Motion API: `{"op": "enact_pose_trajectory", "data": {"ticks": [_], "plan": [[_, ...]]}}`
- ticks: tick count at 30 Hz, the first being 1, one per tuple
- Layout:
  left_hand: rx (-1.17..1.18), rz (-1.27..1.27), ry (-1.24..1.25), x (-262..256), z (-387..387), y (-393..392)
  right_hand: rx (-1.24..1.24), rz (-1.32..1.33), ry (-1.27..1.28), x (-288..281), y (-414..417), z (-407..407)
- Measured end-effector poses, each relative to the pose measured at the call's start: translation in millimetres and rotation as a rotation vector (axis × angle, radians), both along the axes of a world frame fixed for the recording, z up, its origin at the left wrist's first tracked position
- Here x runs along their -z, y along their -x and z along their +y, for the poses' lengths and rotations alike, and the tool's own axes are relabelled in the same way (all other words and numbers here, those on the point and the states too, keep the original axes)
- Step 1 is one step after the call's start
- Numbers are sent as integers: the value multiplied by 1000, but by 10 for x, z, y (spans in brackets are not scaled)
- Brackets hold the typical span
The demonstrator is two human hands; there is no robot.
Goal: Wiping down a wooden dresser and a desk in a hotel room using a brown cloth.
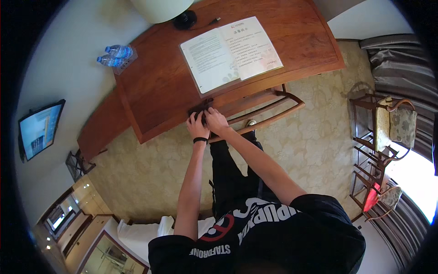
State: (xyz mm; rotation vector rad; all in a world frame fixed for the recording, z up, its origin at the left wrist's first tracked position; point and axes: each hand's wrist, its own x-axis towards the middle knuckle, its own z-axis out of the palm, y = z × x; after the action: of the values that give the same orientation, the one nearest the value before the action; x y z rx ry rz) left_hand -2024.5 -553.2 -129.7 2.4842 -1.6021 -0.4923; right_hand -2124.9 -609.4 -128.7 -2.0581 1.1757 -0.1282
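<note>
My left hand [197,127], with a black band on its wrist, is at the front edge of the wooden desk [157,89]. Its fingers close over a small dark object [195,109]. Right beside it, my right hand [216,120] has its fingertips on the same object, and the two hands touch. Fingers cover much of the object, so its exact kind cannot be made out. Beyond my hands lies an open folder of printed sheets [232,53]. A wooden chair's curved back rail [267,118] stands at the desk front, right of my hands.
Two water bottles [118,56] lie in a clear tray [131,61] at the desk's left. A lamp [184,20] and a cable plug [215,21] are at the back. Left is a wall television [41,128]; right are chairs [383,126] by grey curtains [393,61].
</note>
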Motion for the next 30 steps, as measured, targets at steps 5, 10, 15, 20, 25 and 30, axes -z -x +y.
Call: {"op": "enact_pose_trajectory", "data": {"ticks": [5,10,15,20,25,30], "plan": [[23,-17,123,126,-144,192,75,-72,54,-30,271,-140],[19,78,98,129,-347,550,101,-7,36,72,575,-291],[61,76,183,197,-444,640,174,-5,74,11,673,-369],[-2,69,211,258,-444,807,175,-13,33,-102,775,-437],[-6,91,172,175,-618,1111,150,-24,72,-60,1073,-588],[-22,72,112,136,-794,1489,159,-5,31,-57,1424,-797]]}}
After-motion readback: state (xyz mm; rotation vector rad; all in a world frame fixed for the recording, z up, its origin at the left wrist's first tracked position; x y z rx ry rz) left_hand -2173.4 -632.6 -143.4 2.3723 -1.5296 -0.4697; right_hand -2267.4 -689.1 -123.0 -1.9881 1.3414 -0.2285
